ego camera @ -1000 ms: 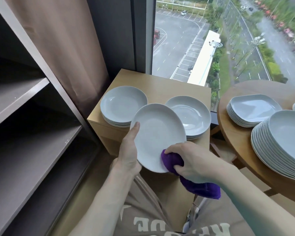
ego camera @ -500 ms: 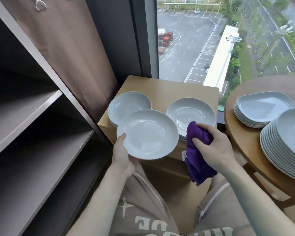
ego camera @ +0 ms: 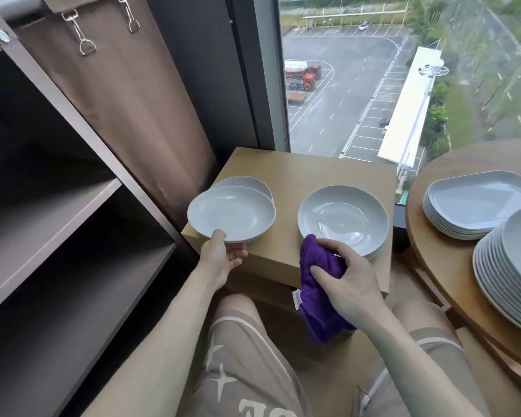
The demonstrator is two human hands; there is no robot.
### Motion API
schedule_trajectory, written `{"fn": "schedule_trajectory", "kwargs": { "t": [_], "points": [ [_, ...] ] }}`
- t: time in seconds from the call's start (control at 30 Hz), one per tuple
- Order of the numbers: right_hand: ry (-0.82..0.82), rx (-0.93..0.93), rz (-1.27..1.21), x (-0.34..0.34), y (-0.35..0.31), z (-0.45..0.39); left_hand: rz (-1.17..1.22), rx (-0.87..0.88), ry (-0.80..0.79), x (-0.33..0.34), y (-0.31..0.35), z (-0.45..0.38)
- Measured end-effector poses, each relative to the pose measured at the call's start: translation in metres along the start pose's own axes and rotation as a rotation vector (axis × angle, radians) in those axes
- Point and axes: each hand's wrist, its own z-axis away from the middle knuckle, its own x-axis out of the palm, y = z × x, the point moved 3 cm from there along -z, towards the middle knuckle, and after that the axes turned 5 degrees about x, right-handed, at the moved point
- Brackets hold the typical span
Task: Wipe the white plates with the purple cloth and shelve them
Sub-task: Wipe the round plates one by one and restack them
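My left hand grips the near rim of a white plate, thumb on top, and holds it level over the left plate stack on the small wooden cabinet. My right hand holds the bunched purple cloth at the cabinet's front edge, just in front of the right plate stack. The cloth hangs down past the cabinet front. The dark shelf unit stands to the left with bare boards.
A round wooden table on the right carries a stack of squarish white plates and a tall stack of round plates. A brown curtain hangs behind the cabinet beside the window. My knees sit below the cabinet.
The cloth has come off the plate and moved right with my right hand. My left hand has levelled the plate and carried it left, over the left stack.
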Motion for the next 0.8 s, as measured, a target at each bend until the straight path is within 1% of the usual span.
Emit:
{"fn": "schedule_trajectory", "kwargs": {
  "t": [0.2, 0.43, 0.57, 0.8],
  "points": [
    [-0.01, -0.013, -0.016, 0.0, -0.002, -0.005, -0.133, -0.003, 0.144, -0.011, 0.002, -0.019],
    [-0.001, -0.008, 0.0, -0.007, 0.005, -0.005, -0.319, 0.023, 0.228, -0.014, -0.002, -0.042],
    [0.011, 0.004, 0.0, -0.013, 0.009, -0.004, -0.354, 0.016, 0.242, -0.01, -0.004, -0.053],
    [0.027, 0.038, -0.006, -0.025, 0.016, -0.004, -0.359, 0.005, 0.329, -0.006, -0.008, -0.067]
  ]
}}
